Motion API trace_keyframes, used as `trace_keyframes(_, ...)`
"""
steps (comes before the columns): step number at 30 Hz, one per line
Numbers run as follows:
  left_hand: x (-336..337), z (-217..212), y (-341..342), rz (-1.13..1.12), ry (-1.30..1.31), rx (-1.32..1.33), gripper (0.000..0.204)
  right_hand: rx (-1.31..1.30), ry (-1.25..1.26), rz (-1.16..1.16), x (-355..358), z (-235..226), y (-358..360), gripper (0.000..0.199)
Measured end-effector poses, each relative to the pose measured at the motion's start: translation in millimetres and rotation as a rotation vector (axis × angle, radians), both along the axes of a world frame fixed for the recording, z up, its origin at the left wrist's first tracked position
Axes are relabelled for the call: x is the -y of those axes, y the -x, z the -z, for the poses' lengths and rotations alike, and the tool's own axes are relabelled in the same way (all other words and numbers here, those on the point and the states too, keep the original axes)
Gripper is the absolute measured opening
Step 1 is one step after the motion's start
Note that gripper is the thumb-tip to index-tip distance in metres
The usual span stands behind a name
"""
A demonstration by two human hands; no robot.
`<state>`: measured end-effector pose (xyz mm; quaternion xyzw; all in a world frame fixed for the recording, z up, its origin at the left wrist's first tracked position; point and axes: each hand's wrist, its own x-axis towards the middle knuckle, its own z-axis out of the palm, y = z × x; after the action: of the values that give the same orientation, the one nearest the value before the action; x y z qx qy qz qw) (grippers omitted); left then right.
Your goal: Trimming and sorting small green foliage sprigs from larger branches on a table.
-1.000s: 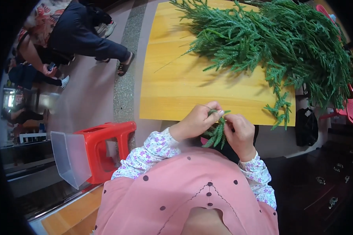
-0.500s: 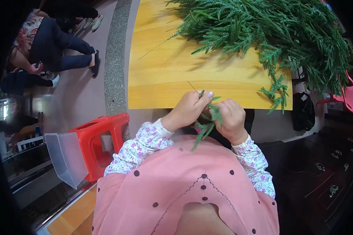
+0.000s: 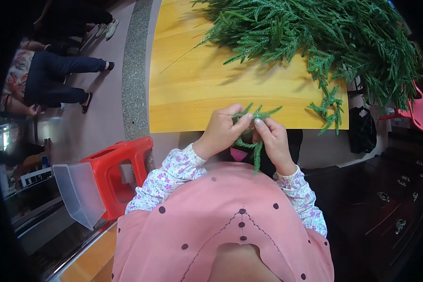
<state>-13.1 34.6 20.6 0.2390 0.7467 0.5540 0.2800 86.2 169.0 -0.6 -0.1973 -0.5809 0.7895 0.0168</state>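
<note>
Both hands pinch one small green artificial pine sprig just off the near edge of the yellow wooden table. My left hand grips it between thumb and fingers, and a thin stem end pokes out past them. My right hand has thumb and forefinger on the sprig close to the left thumb. Some needled tips fan out above the thumbs, while others hang down toward the pink polka-dot top. Beyond my hands, a big pile of green artificial pine branches covers the far right of the table.
Wire stems stick out leftward from the pile, and one branch droops at the table's right edge. A red plastic stool with a clear bin stands at left. Dark drawers, a black bag and a pink chair are right. People walk at far left.
The sprig has turned, its tips now spreading up and right. My right hand has shifted its fingers to a pinch beside the left thumb. A person at far left has taken a step.
</note>
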Motion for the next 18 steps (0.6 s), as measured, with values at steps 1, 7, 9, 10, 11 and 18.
trace_keyframes(1, -1, -4, 1, -0.019, 0.093, -0.059, 0.025, -0.012, -0.227, 0.056, 2, -3, -2, 0.014)
trace_keyframes(7, -4, -4, -1, -0.149, -0.012, -0.144, 0.025, -0.348, -1.213, 0.352, 1, -26, -3, 0.020)
trace_keyframes(9, -6, -2, -1, -0.155, -0.013, -0.172, 0.025, -0.465, -1.413, 0.249, 2, -32, 6, 0.026)
trace_keyframes(10, -7, -2, -2, -0.152, -0.014, -0.172, 0.025, -0.526, -1.510, 0.193, 2, -33, 10, 0.029)
trace_keyframes(11, -8, -1, -3, -0.151, -0.026, -0.158, 0.025, -0.526, -1.512, 0.194, 2, -30, 11, 0.029)
trace_keyframes(18, -7, 5, -5, -0.159, -0.091, -0.051, 0.027, -0.598, -1.614, 0.229, 1, -18, 21, 0.025)
